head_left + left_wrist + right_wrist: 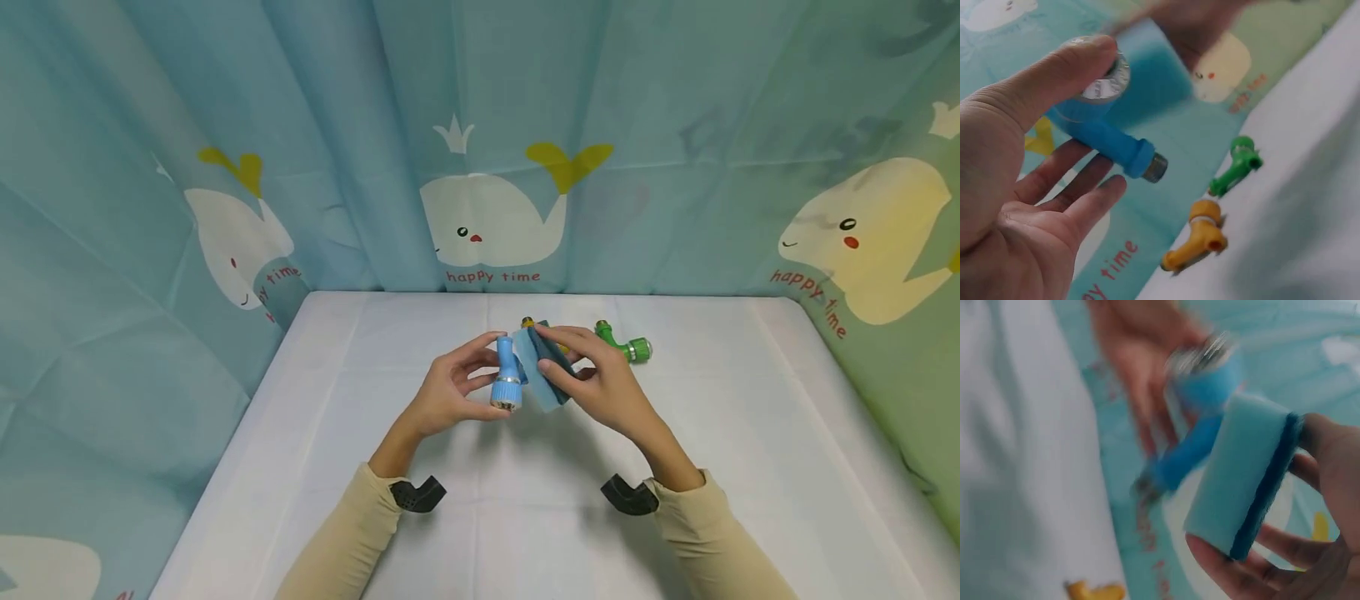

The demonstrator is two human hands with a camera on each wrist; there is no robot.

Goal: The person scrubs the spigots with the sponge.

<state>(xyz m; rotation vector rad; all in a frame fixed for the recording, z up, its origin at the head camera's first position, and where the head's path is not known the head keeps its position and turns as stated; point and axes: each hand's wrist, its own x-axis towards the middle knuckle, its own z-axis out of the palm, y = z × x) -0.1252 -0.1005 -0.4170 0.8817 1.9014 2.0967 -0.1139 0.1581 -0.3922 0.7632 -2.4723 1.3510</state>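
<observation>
Sponge point(542, 372) against blue tap point(506, 377)

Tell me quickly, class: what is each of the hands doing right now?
Left hand: grips the blue tap.
Right hand: holds the blue sponge against it.

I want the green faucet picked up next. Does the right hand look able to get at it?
Probably not yet: the right hand is near the green faucet, but holds a sponge.
</observation>
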